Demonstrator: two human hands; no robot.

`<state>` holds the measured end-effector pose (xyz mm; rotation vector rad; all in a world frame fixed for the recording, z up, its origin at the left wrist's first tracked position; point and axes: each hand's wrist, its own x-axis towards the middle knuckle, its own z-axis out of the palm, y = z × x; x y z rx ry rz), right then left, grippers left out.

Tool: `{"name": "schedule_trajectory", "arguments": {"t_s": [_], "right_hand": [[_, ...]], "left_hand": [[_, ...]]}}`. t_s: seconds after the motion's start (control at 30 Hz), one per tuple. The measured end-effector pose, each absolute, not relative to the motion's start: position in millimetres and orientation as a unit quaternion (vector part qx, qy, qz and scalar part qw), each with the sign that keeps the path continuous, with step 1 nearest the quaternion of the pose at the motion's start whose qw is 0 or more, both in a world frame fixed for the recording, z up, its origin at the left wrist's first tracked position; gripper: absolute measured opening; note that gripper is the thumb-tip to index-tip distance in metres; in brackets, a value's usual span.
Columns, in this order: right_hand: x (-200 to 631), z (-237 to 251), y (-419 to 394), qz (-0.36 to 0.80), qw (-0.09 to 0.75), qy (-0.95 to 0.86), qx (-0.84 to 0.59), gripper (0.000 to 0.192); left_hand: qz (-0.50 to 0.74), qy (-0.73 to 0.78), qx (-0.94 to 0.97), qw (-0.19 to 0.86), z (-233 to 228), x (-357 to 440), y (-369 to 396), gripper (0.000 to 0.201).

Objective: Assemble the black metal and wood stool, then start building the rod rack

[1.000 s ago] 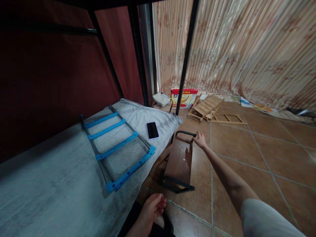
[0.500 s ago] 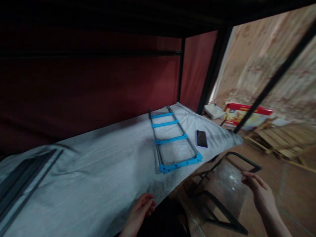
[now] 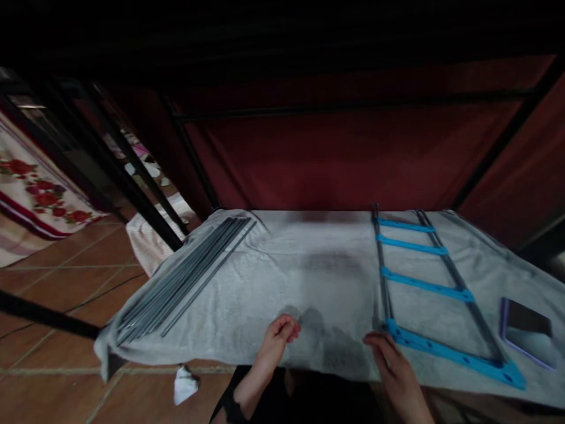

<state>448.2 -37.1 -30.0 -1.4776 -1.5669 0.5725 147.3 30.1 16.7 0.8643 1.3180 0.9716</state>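
Nearby, grey rods (image 3: 185,277) and a phone (image 3: 527,331) flank the blue-barred frame (image 3: 435,288).

Our left hand (image 3: 279,334) and right hand (image 3: 388,362) are bare; we see a dark band at the left wrist, no sleeves showing.

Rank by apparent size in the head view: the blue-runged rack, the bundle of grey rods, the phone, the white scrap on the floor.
1. Blue-runged rack and bundle of grey rods: alike in extent, unsure.
2. Phone, partly cut off.
3. White scrap.
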Motion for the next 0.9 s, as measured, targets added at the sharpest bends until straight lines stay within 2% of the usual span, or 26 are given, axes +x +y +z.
{"name": "schedule_trajectory", "arguments": {"t_s": [0.1,0.27,0.47,0.7,0.8,0.9], "right_hand": [[416,-47,-26,0.181,0.418,-0.685,-0.568,0.031],[404,-79,-16,0.113,0.355,-0.748,-0.549,0.039],[412,-113,-1,0.044,0.349,-0.783,-0.513,0.043],[412,-130,-5,-0.005,0.348,-0.770,-0.534,0.047],[415,-141,-6,-0.047,0.356,-0.760,-0.542,0.046],[423,-150,-6,-0.078,0.335,-0.779,-0.525,0.035]], "left_hand": [[0.462,0.592,0.418,0.511,17,112,35,0.024],[0.476,0.642,0.488,0.350,10,76,25,0.007],[0.346,0.704,0.585,0.205,-6,61,12,0.038],[0.210,0.760,0.602,0.126,-20,6,12,0.041],[0.202,0.767,0.602,0.091,-19,-16,28,0.037],[0.221,0.744,0.629,0.044,-14,-20,55,0.039]]}}
